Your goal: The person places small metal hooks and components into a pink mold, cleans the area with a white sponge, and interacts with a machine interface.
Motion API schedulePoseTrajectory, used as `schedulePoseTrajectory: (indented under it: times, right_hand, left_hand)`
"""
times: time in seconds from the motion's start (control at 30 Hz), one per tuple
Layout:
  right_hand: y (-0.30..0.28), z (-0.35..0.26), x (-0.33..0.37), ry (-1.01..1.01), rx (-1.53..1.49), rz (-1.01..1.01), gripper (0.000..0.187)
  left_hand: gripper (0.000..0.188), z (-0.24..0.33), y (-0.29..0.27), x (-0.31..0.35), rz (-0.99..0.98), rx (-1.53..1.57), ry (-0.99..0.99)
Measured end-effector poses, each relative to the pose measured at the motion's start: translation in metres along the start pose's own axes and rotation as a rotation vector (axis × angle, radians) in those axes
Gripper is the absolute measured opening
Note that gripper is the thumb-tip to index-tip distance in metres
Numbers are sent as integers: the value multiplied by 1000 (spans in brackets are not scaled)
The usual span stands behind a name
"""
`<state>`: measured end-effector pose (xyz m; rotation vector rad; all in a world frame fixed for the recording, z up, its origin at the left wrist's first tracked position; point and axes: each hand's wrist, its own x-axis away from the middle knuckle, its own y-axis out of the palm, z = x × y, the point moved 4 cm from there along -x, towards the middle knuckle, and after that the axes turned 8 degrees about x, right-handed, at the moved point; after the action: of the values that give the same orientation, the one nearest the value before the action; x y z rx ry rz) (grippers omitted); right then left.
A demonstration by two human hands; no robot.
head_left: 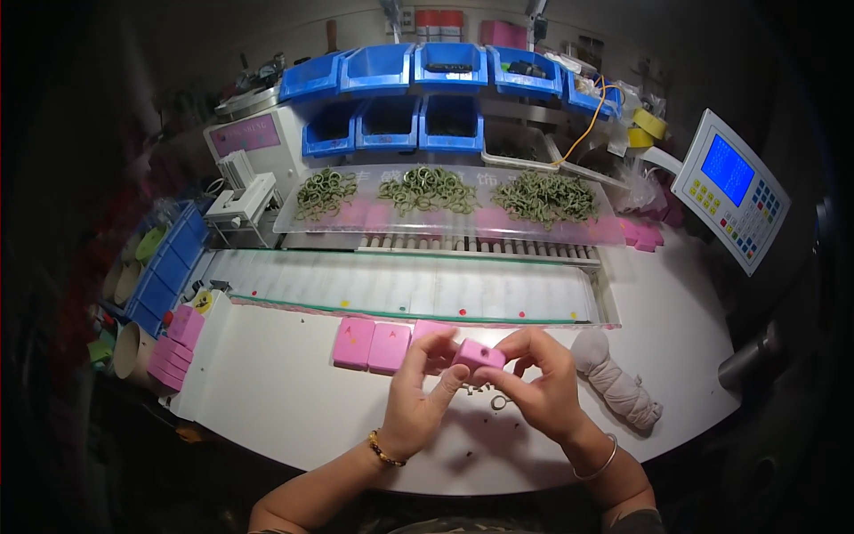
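Observation:
Above the white table (294,392), both my hands hold a small pink block (481,353) with a dark hole in the side facing me. My left hand (418,384) grips its left side between thumb and fingers. At its right end, the fingertips and thumb of my right hand (544,383) are closed on it. Behind my left hand lie flat pink blocks with small coloured marks, one at the left (353,343) and one beside it (390,346); a third is partly hidden by my fingers. Below the held block lie a small ring (501,403) and other small pieces.
A white twisted cloth bundle (616,381) lies right of my right hand. Beyond is a pale conveyor (409,285), then a clear sheet bearing three heaps of greenish rings (427,190). Blue bins (377,69) stand behind. A control panel (734,189) juts in at right.

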<state>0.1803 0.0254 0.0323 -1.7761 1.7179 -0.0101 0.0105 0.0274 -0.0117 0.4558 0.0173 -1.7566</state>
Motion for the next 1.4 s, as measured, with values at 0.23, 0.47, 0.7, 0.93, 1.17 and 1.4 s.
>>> schedulePoseTrajectory:
  times: [0.23,0.47,0.7,0.93,1.17,1.4]
  right_hand:
    - [21,27,-22,183,-232,-2,28]
    - [40,38,-32,89,209,-269,63]
    - [53,44,-31,-54,389,-368,81]
    - [79,47,-37,-100,433,-403,82]
    - [62,62,-30,-66,428,-337,75]
    - [11,15,-15,-292,440,-100,68]
  left_hand:
    - [49,20,6,-13,-22,-622,394]
    - [35,-10,-117,-76,222,-697,82]
    - [32,-9,-243,-103,487,-1124,30]
    - [35,-8,-238,-125,409,-1186,38]
    - [38,2,-136,-110,272,-907,286]
    - [35,-10,-32,-63,-322,-5,-564]
